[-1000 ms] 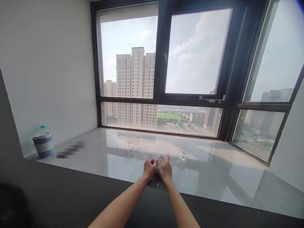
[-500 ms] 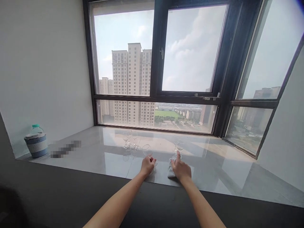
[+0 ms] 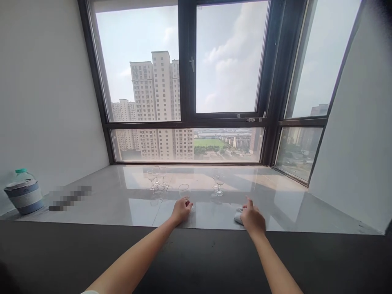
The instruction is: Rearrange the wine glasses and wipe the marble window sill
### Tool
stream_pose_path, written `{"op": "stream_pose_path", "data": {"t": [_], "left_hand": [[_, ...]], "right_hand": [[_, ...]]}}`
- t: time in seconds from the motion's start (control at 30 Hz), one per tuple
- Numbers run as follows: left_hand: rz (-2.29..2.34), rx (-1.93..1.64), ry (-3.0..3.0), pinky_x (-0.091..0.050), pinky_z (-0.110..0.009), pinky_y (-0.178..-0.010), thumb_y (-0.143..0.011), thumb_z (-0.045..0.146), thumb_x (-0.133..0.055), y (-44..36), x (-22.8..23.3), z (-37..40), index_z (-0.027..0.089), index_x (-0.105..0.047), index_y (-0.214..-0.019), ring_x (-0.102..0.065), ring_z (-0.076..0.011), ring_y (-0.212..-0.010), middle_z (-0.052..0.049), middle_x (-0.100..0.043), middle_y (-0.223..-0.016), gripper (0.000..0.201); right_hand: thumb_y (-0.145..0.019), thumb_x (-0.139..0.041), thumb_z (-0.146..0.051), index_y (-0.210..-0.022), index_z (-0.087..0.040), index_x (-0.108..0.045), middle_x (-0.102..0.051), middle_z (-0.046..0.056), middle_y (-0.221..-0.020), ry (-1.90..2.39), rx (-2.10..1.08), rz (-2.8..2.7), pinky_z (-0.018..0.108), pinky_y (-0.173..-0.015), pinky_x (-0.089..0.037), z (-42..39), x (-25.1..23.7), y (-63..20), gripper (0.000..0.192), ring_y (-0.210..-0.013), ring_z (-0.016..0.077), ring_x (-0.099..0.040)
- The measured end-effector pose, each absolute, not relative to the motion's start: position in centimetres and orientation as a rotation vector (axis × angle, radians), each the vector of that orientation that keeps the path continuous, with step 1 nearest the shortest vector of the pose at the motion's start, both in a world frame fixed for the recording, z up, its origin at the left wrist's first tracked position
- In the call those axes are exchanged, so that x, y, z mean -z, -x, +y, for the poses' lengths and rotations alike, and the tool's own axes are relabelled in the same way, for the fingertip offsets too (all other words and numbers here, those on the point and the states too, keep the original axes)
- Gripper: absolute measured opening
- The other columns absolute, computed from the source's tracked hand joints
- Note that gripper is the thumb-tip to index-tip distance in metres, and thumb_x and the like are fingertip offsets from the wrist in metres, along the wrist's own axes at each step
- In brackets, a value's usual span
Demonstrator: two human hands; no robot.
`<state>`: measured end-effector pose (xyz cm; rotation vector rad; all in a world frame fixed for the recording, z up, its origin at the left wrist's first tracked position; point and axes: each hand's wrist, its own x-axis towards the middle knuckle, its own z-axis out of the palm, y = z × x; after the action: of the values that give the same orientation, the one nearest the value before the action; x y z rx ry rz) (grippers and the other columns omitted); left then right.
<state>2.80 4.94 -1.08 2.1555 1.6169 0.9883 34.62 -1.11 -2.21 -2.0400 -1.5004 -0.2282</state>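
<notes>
My left hand (image 3: pixel 181 210) grips the stem of a clear wine glass (image 3: pixel 184 191) that stands upright on the grey polished sill (image 3: pixel 122 200). My right hand (image 3: pixel 252 218) rests on a small white cloth (image 3: pixel 238 215) lying on the sill, with the index finger lifted. Between and beyond my hands stand two more wine glasses (image 3: pixel 218 182). A cluster of three wine glasses (image 3: pixel 156 178) stands further back on the left.
A plastic bottle behind a blue-and-white striped pot (image 3: pixel 23 195) sits at the far left by the white wall. A blurred dark patch (image 3: pixel 70 197) lies on the sill. Black-framed windows (image 3: pixel 186 81) close the back; a dark ledge (image 3: pixel 196 253) runs along the front.
My hands have parted: the left set the glass upright on the sill, the right carried the cloth to the right and laid it down. The view has turned rightwards.
</notes>
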Motion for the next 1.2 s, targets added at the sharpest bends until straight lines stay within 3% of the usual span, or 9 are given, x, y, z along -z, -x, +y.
{"op": "stream_pose_path", "data": {"t": [0.1,0.3,0.57,0.8,1.2], "left_hand": [[1.591,-0.838,-2.283,-0.029,-0.024,-0.058,-0.084,0.028,-0.056,-3.1,1.2,4.8,0.019,-0.058,-0.077,-0.053,-0.0127,-0.061,0.001,-0.06,-0.066,0.012],[1.613,-0.706,-2.354,-0.028,-0.023,-0.058,-0.085,0.028,-0.057,-3.5,1.3,5.1,0.019,-0.06,-0.078,-0.056,-0.0132,-0.064,0.0,-0.064,-0.069,0.012],[1.621,-0.586,-2.37,-0.028,-0.024,-0.058,-0.086,0.029,-0.056,-4.9,1.1,6.1,0.017,-0.061,-0.072,-0.056,-0.0142,-0.063,-0.002,-0.064,-0.069,0.019],[1.393,-0.479,-2.519,-0.03,-0.025,-0.06,-0.089,0.031,-0.054,-13.3,0.4,6.2,0.017,-0.059,-0.068,-0.056,-0.0139,-0.067,-0.005,-0.068,-0.081,0.026],[1.428,-0.413,-2.636,-0.037,-0.027,-0.066,-0.09,0.039,-0.051,-21.0,-0.1,12.3,0.019,-0.063,-0.081,-0.063,-0.0208,-0.081,-0.008,-0.071,-0.087,0.025]], "right_hand": [[-0.095,-0.038,-0.035,-0.139,-0.016,-0.038,-0.066,0.011,-0.106,2.016,0.154,-1.475,0.032,-0.076,-0.044,-1.0,2.0,-34.5,0.048,-0.102,0.0243,-0.06],[-0.085,-0.051,-0.057,-0.141,-0.018,-0.035,-0.063,0.011,-0.115,1.999,0.026,-1.509,0.034,-0.083,-0.042,-1.5,1.2,-34.5,0.07,-0.113,0.0252,-0.054],[-0.082,-0.058,-0.038,-0.141,-0.019,-0.037,-0.06,0.012,-0.12,2.032,0.025,-1.539,0.033,-0.086,-0.039,-0.8,1.3,-34.4,0.065,-0.115,0.0249,-0.05],[-0.083,-0.055,-0.03,-0.14,-0.021,-0.038,-0.06,0.011,-0.12,2.011,0.046,-1.504,0.033,-0.085,-0.039,-0.4,1.5,-34.5,0.06,-0.109,0.0239,-0.051],[-0.08,-0.054,-0.026,-0.134,-0.022,-0.042,-0.06,0.009,-0.12,1.972,0.089,-1.51,0.036,-0.087,-0.042,-0.6,0.5,-34.4,0.055,-0.11,0.0242,-0.05]]}}
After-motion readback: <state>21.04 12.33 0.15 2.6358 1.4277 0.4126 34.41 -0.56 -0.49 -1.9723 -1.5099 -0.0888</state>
